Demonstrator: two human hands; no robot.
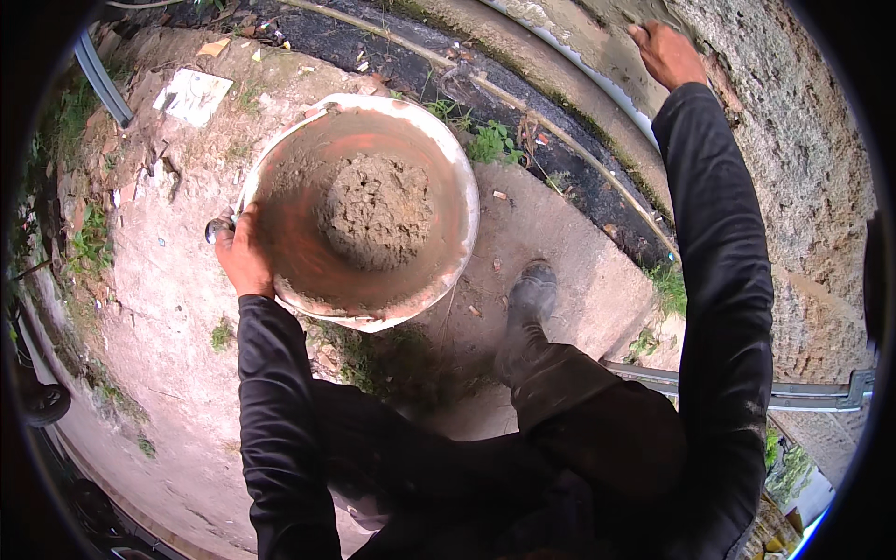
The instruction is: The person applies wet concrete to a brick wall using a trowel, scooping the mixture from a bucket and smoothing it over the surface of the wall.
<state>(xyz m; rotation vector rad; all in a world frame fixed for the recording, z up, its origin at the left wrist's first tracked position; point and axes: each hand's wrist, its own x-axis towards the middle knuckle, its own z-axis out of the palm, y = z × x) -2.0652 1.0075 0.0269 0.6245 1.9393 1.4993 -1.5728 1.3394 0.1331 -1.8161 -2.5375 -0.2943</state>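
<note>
A wide round bucket (pixel 469 201) with a pale, mortar-smeared rim and reddish inner wall is at the centre left. Grey-brown wet mortar (pixel 378 210) lies lumped in its bottom. My left hand (pixel 246 257) is closed at the bucket's left rim. Beside its fingers a dark, rounded knob-like end (pixel 218 230) sticks out; the rest of that thing is hidden. At the upper right, my right hand (pixel 670 56) is closed against the wall, by a smooth damp patch of mortar (pixel 597 33). Whatever its fingers hold, if anything, is out of sight.
The rough wall (pixel 784 121) rises along the right. A pipe (pixel 597 79) and a thin pole (pixel 560 135) run along its foot. Below me are my boot (pixel 533 291) and a metal rail (pixel 812 397). A white tile-like piece (pixel 193 96) lies on the concrete.
</note>
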